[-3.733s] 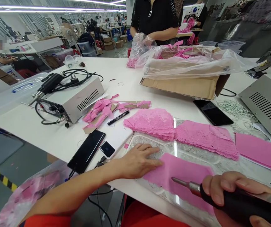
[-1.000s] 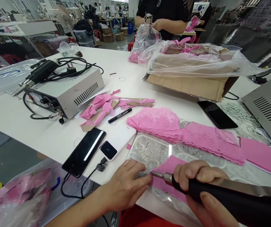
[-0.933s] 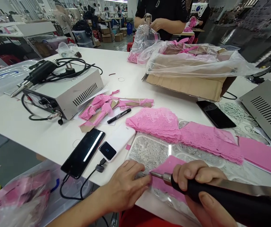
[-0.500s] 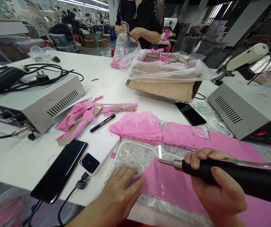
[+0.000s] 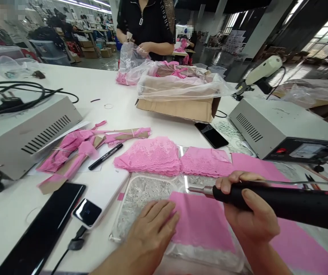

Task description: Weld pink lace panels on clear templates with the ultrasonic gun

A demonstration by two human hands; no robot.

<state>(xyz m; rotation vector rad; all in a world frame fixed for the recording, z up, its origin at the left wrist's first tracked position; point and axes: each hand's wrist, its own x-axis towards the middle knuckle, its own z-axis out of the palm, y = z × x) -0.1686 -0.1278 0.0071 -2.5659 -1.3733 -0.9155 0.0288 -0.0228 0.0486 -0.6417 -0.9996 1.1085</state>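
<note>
White bench (image 5: 101,86) in a sewing workshop; one grey vented box (image 5: 23,131) at its left, a second grey box (image 5: 278,116) at its right; a co-worker in black (image 5: 149,26) stands across, holding a clear bag (image 5: 129,57). Your left hand (image 5: 152,225) lies flat, gripping nothing, fingertips at the left edge of the pink sheet (image 5: 202,223); that sheet rests before you on the silvery patterned panel (image 5: 149,187). Your right hand (image 5: 246,210) is closed around the black handheld tool (image 5: 290,204); its metal tip (image 5: 198,190) points left near the sheet's far edge, contact unclear. Progress, judged: sheet laid out, tool in hand; no mark made out on the sheet, so tool work there looks outstanding; lace stacks (image 5: 152,154) lie just beyond, finished or waiting, cannot tell.
</note>
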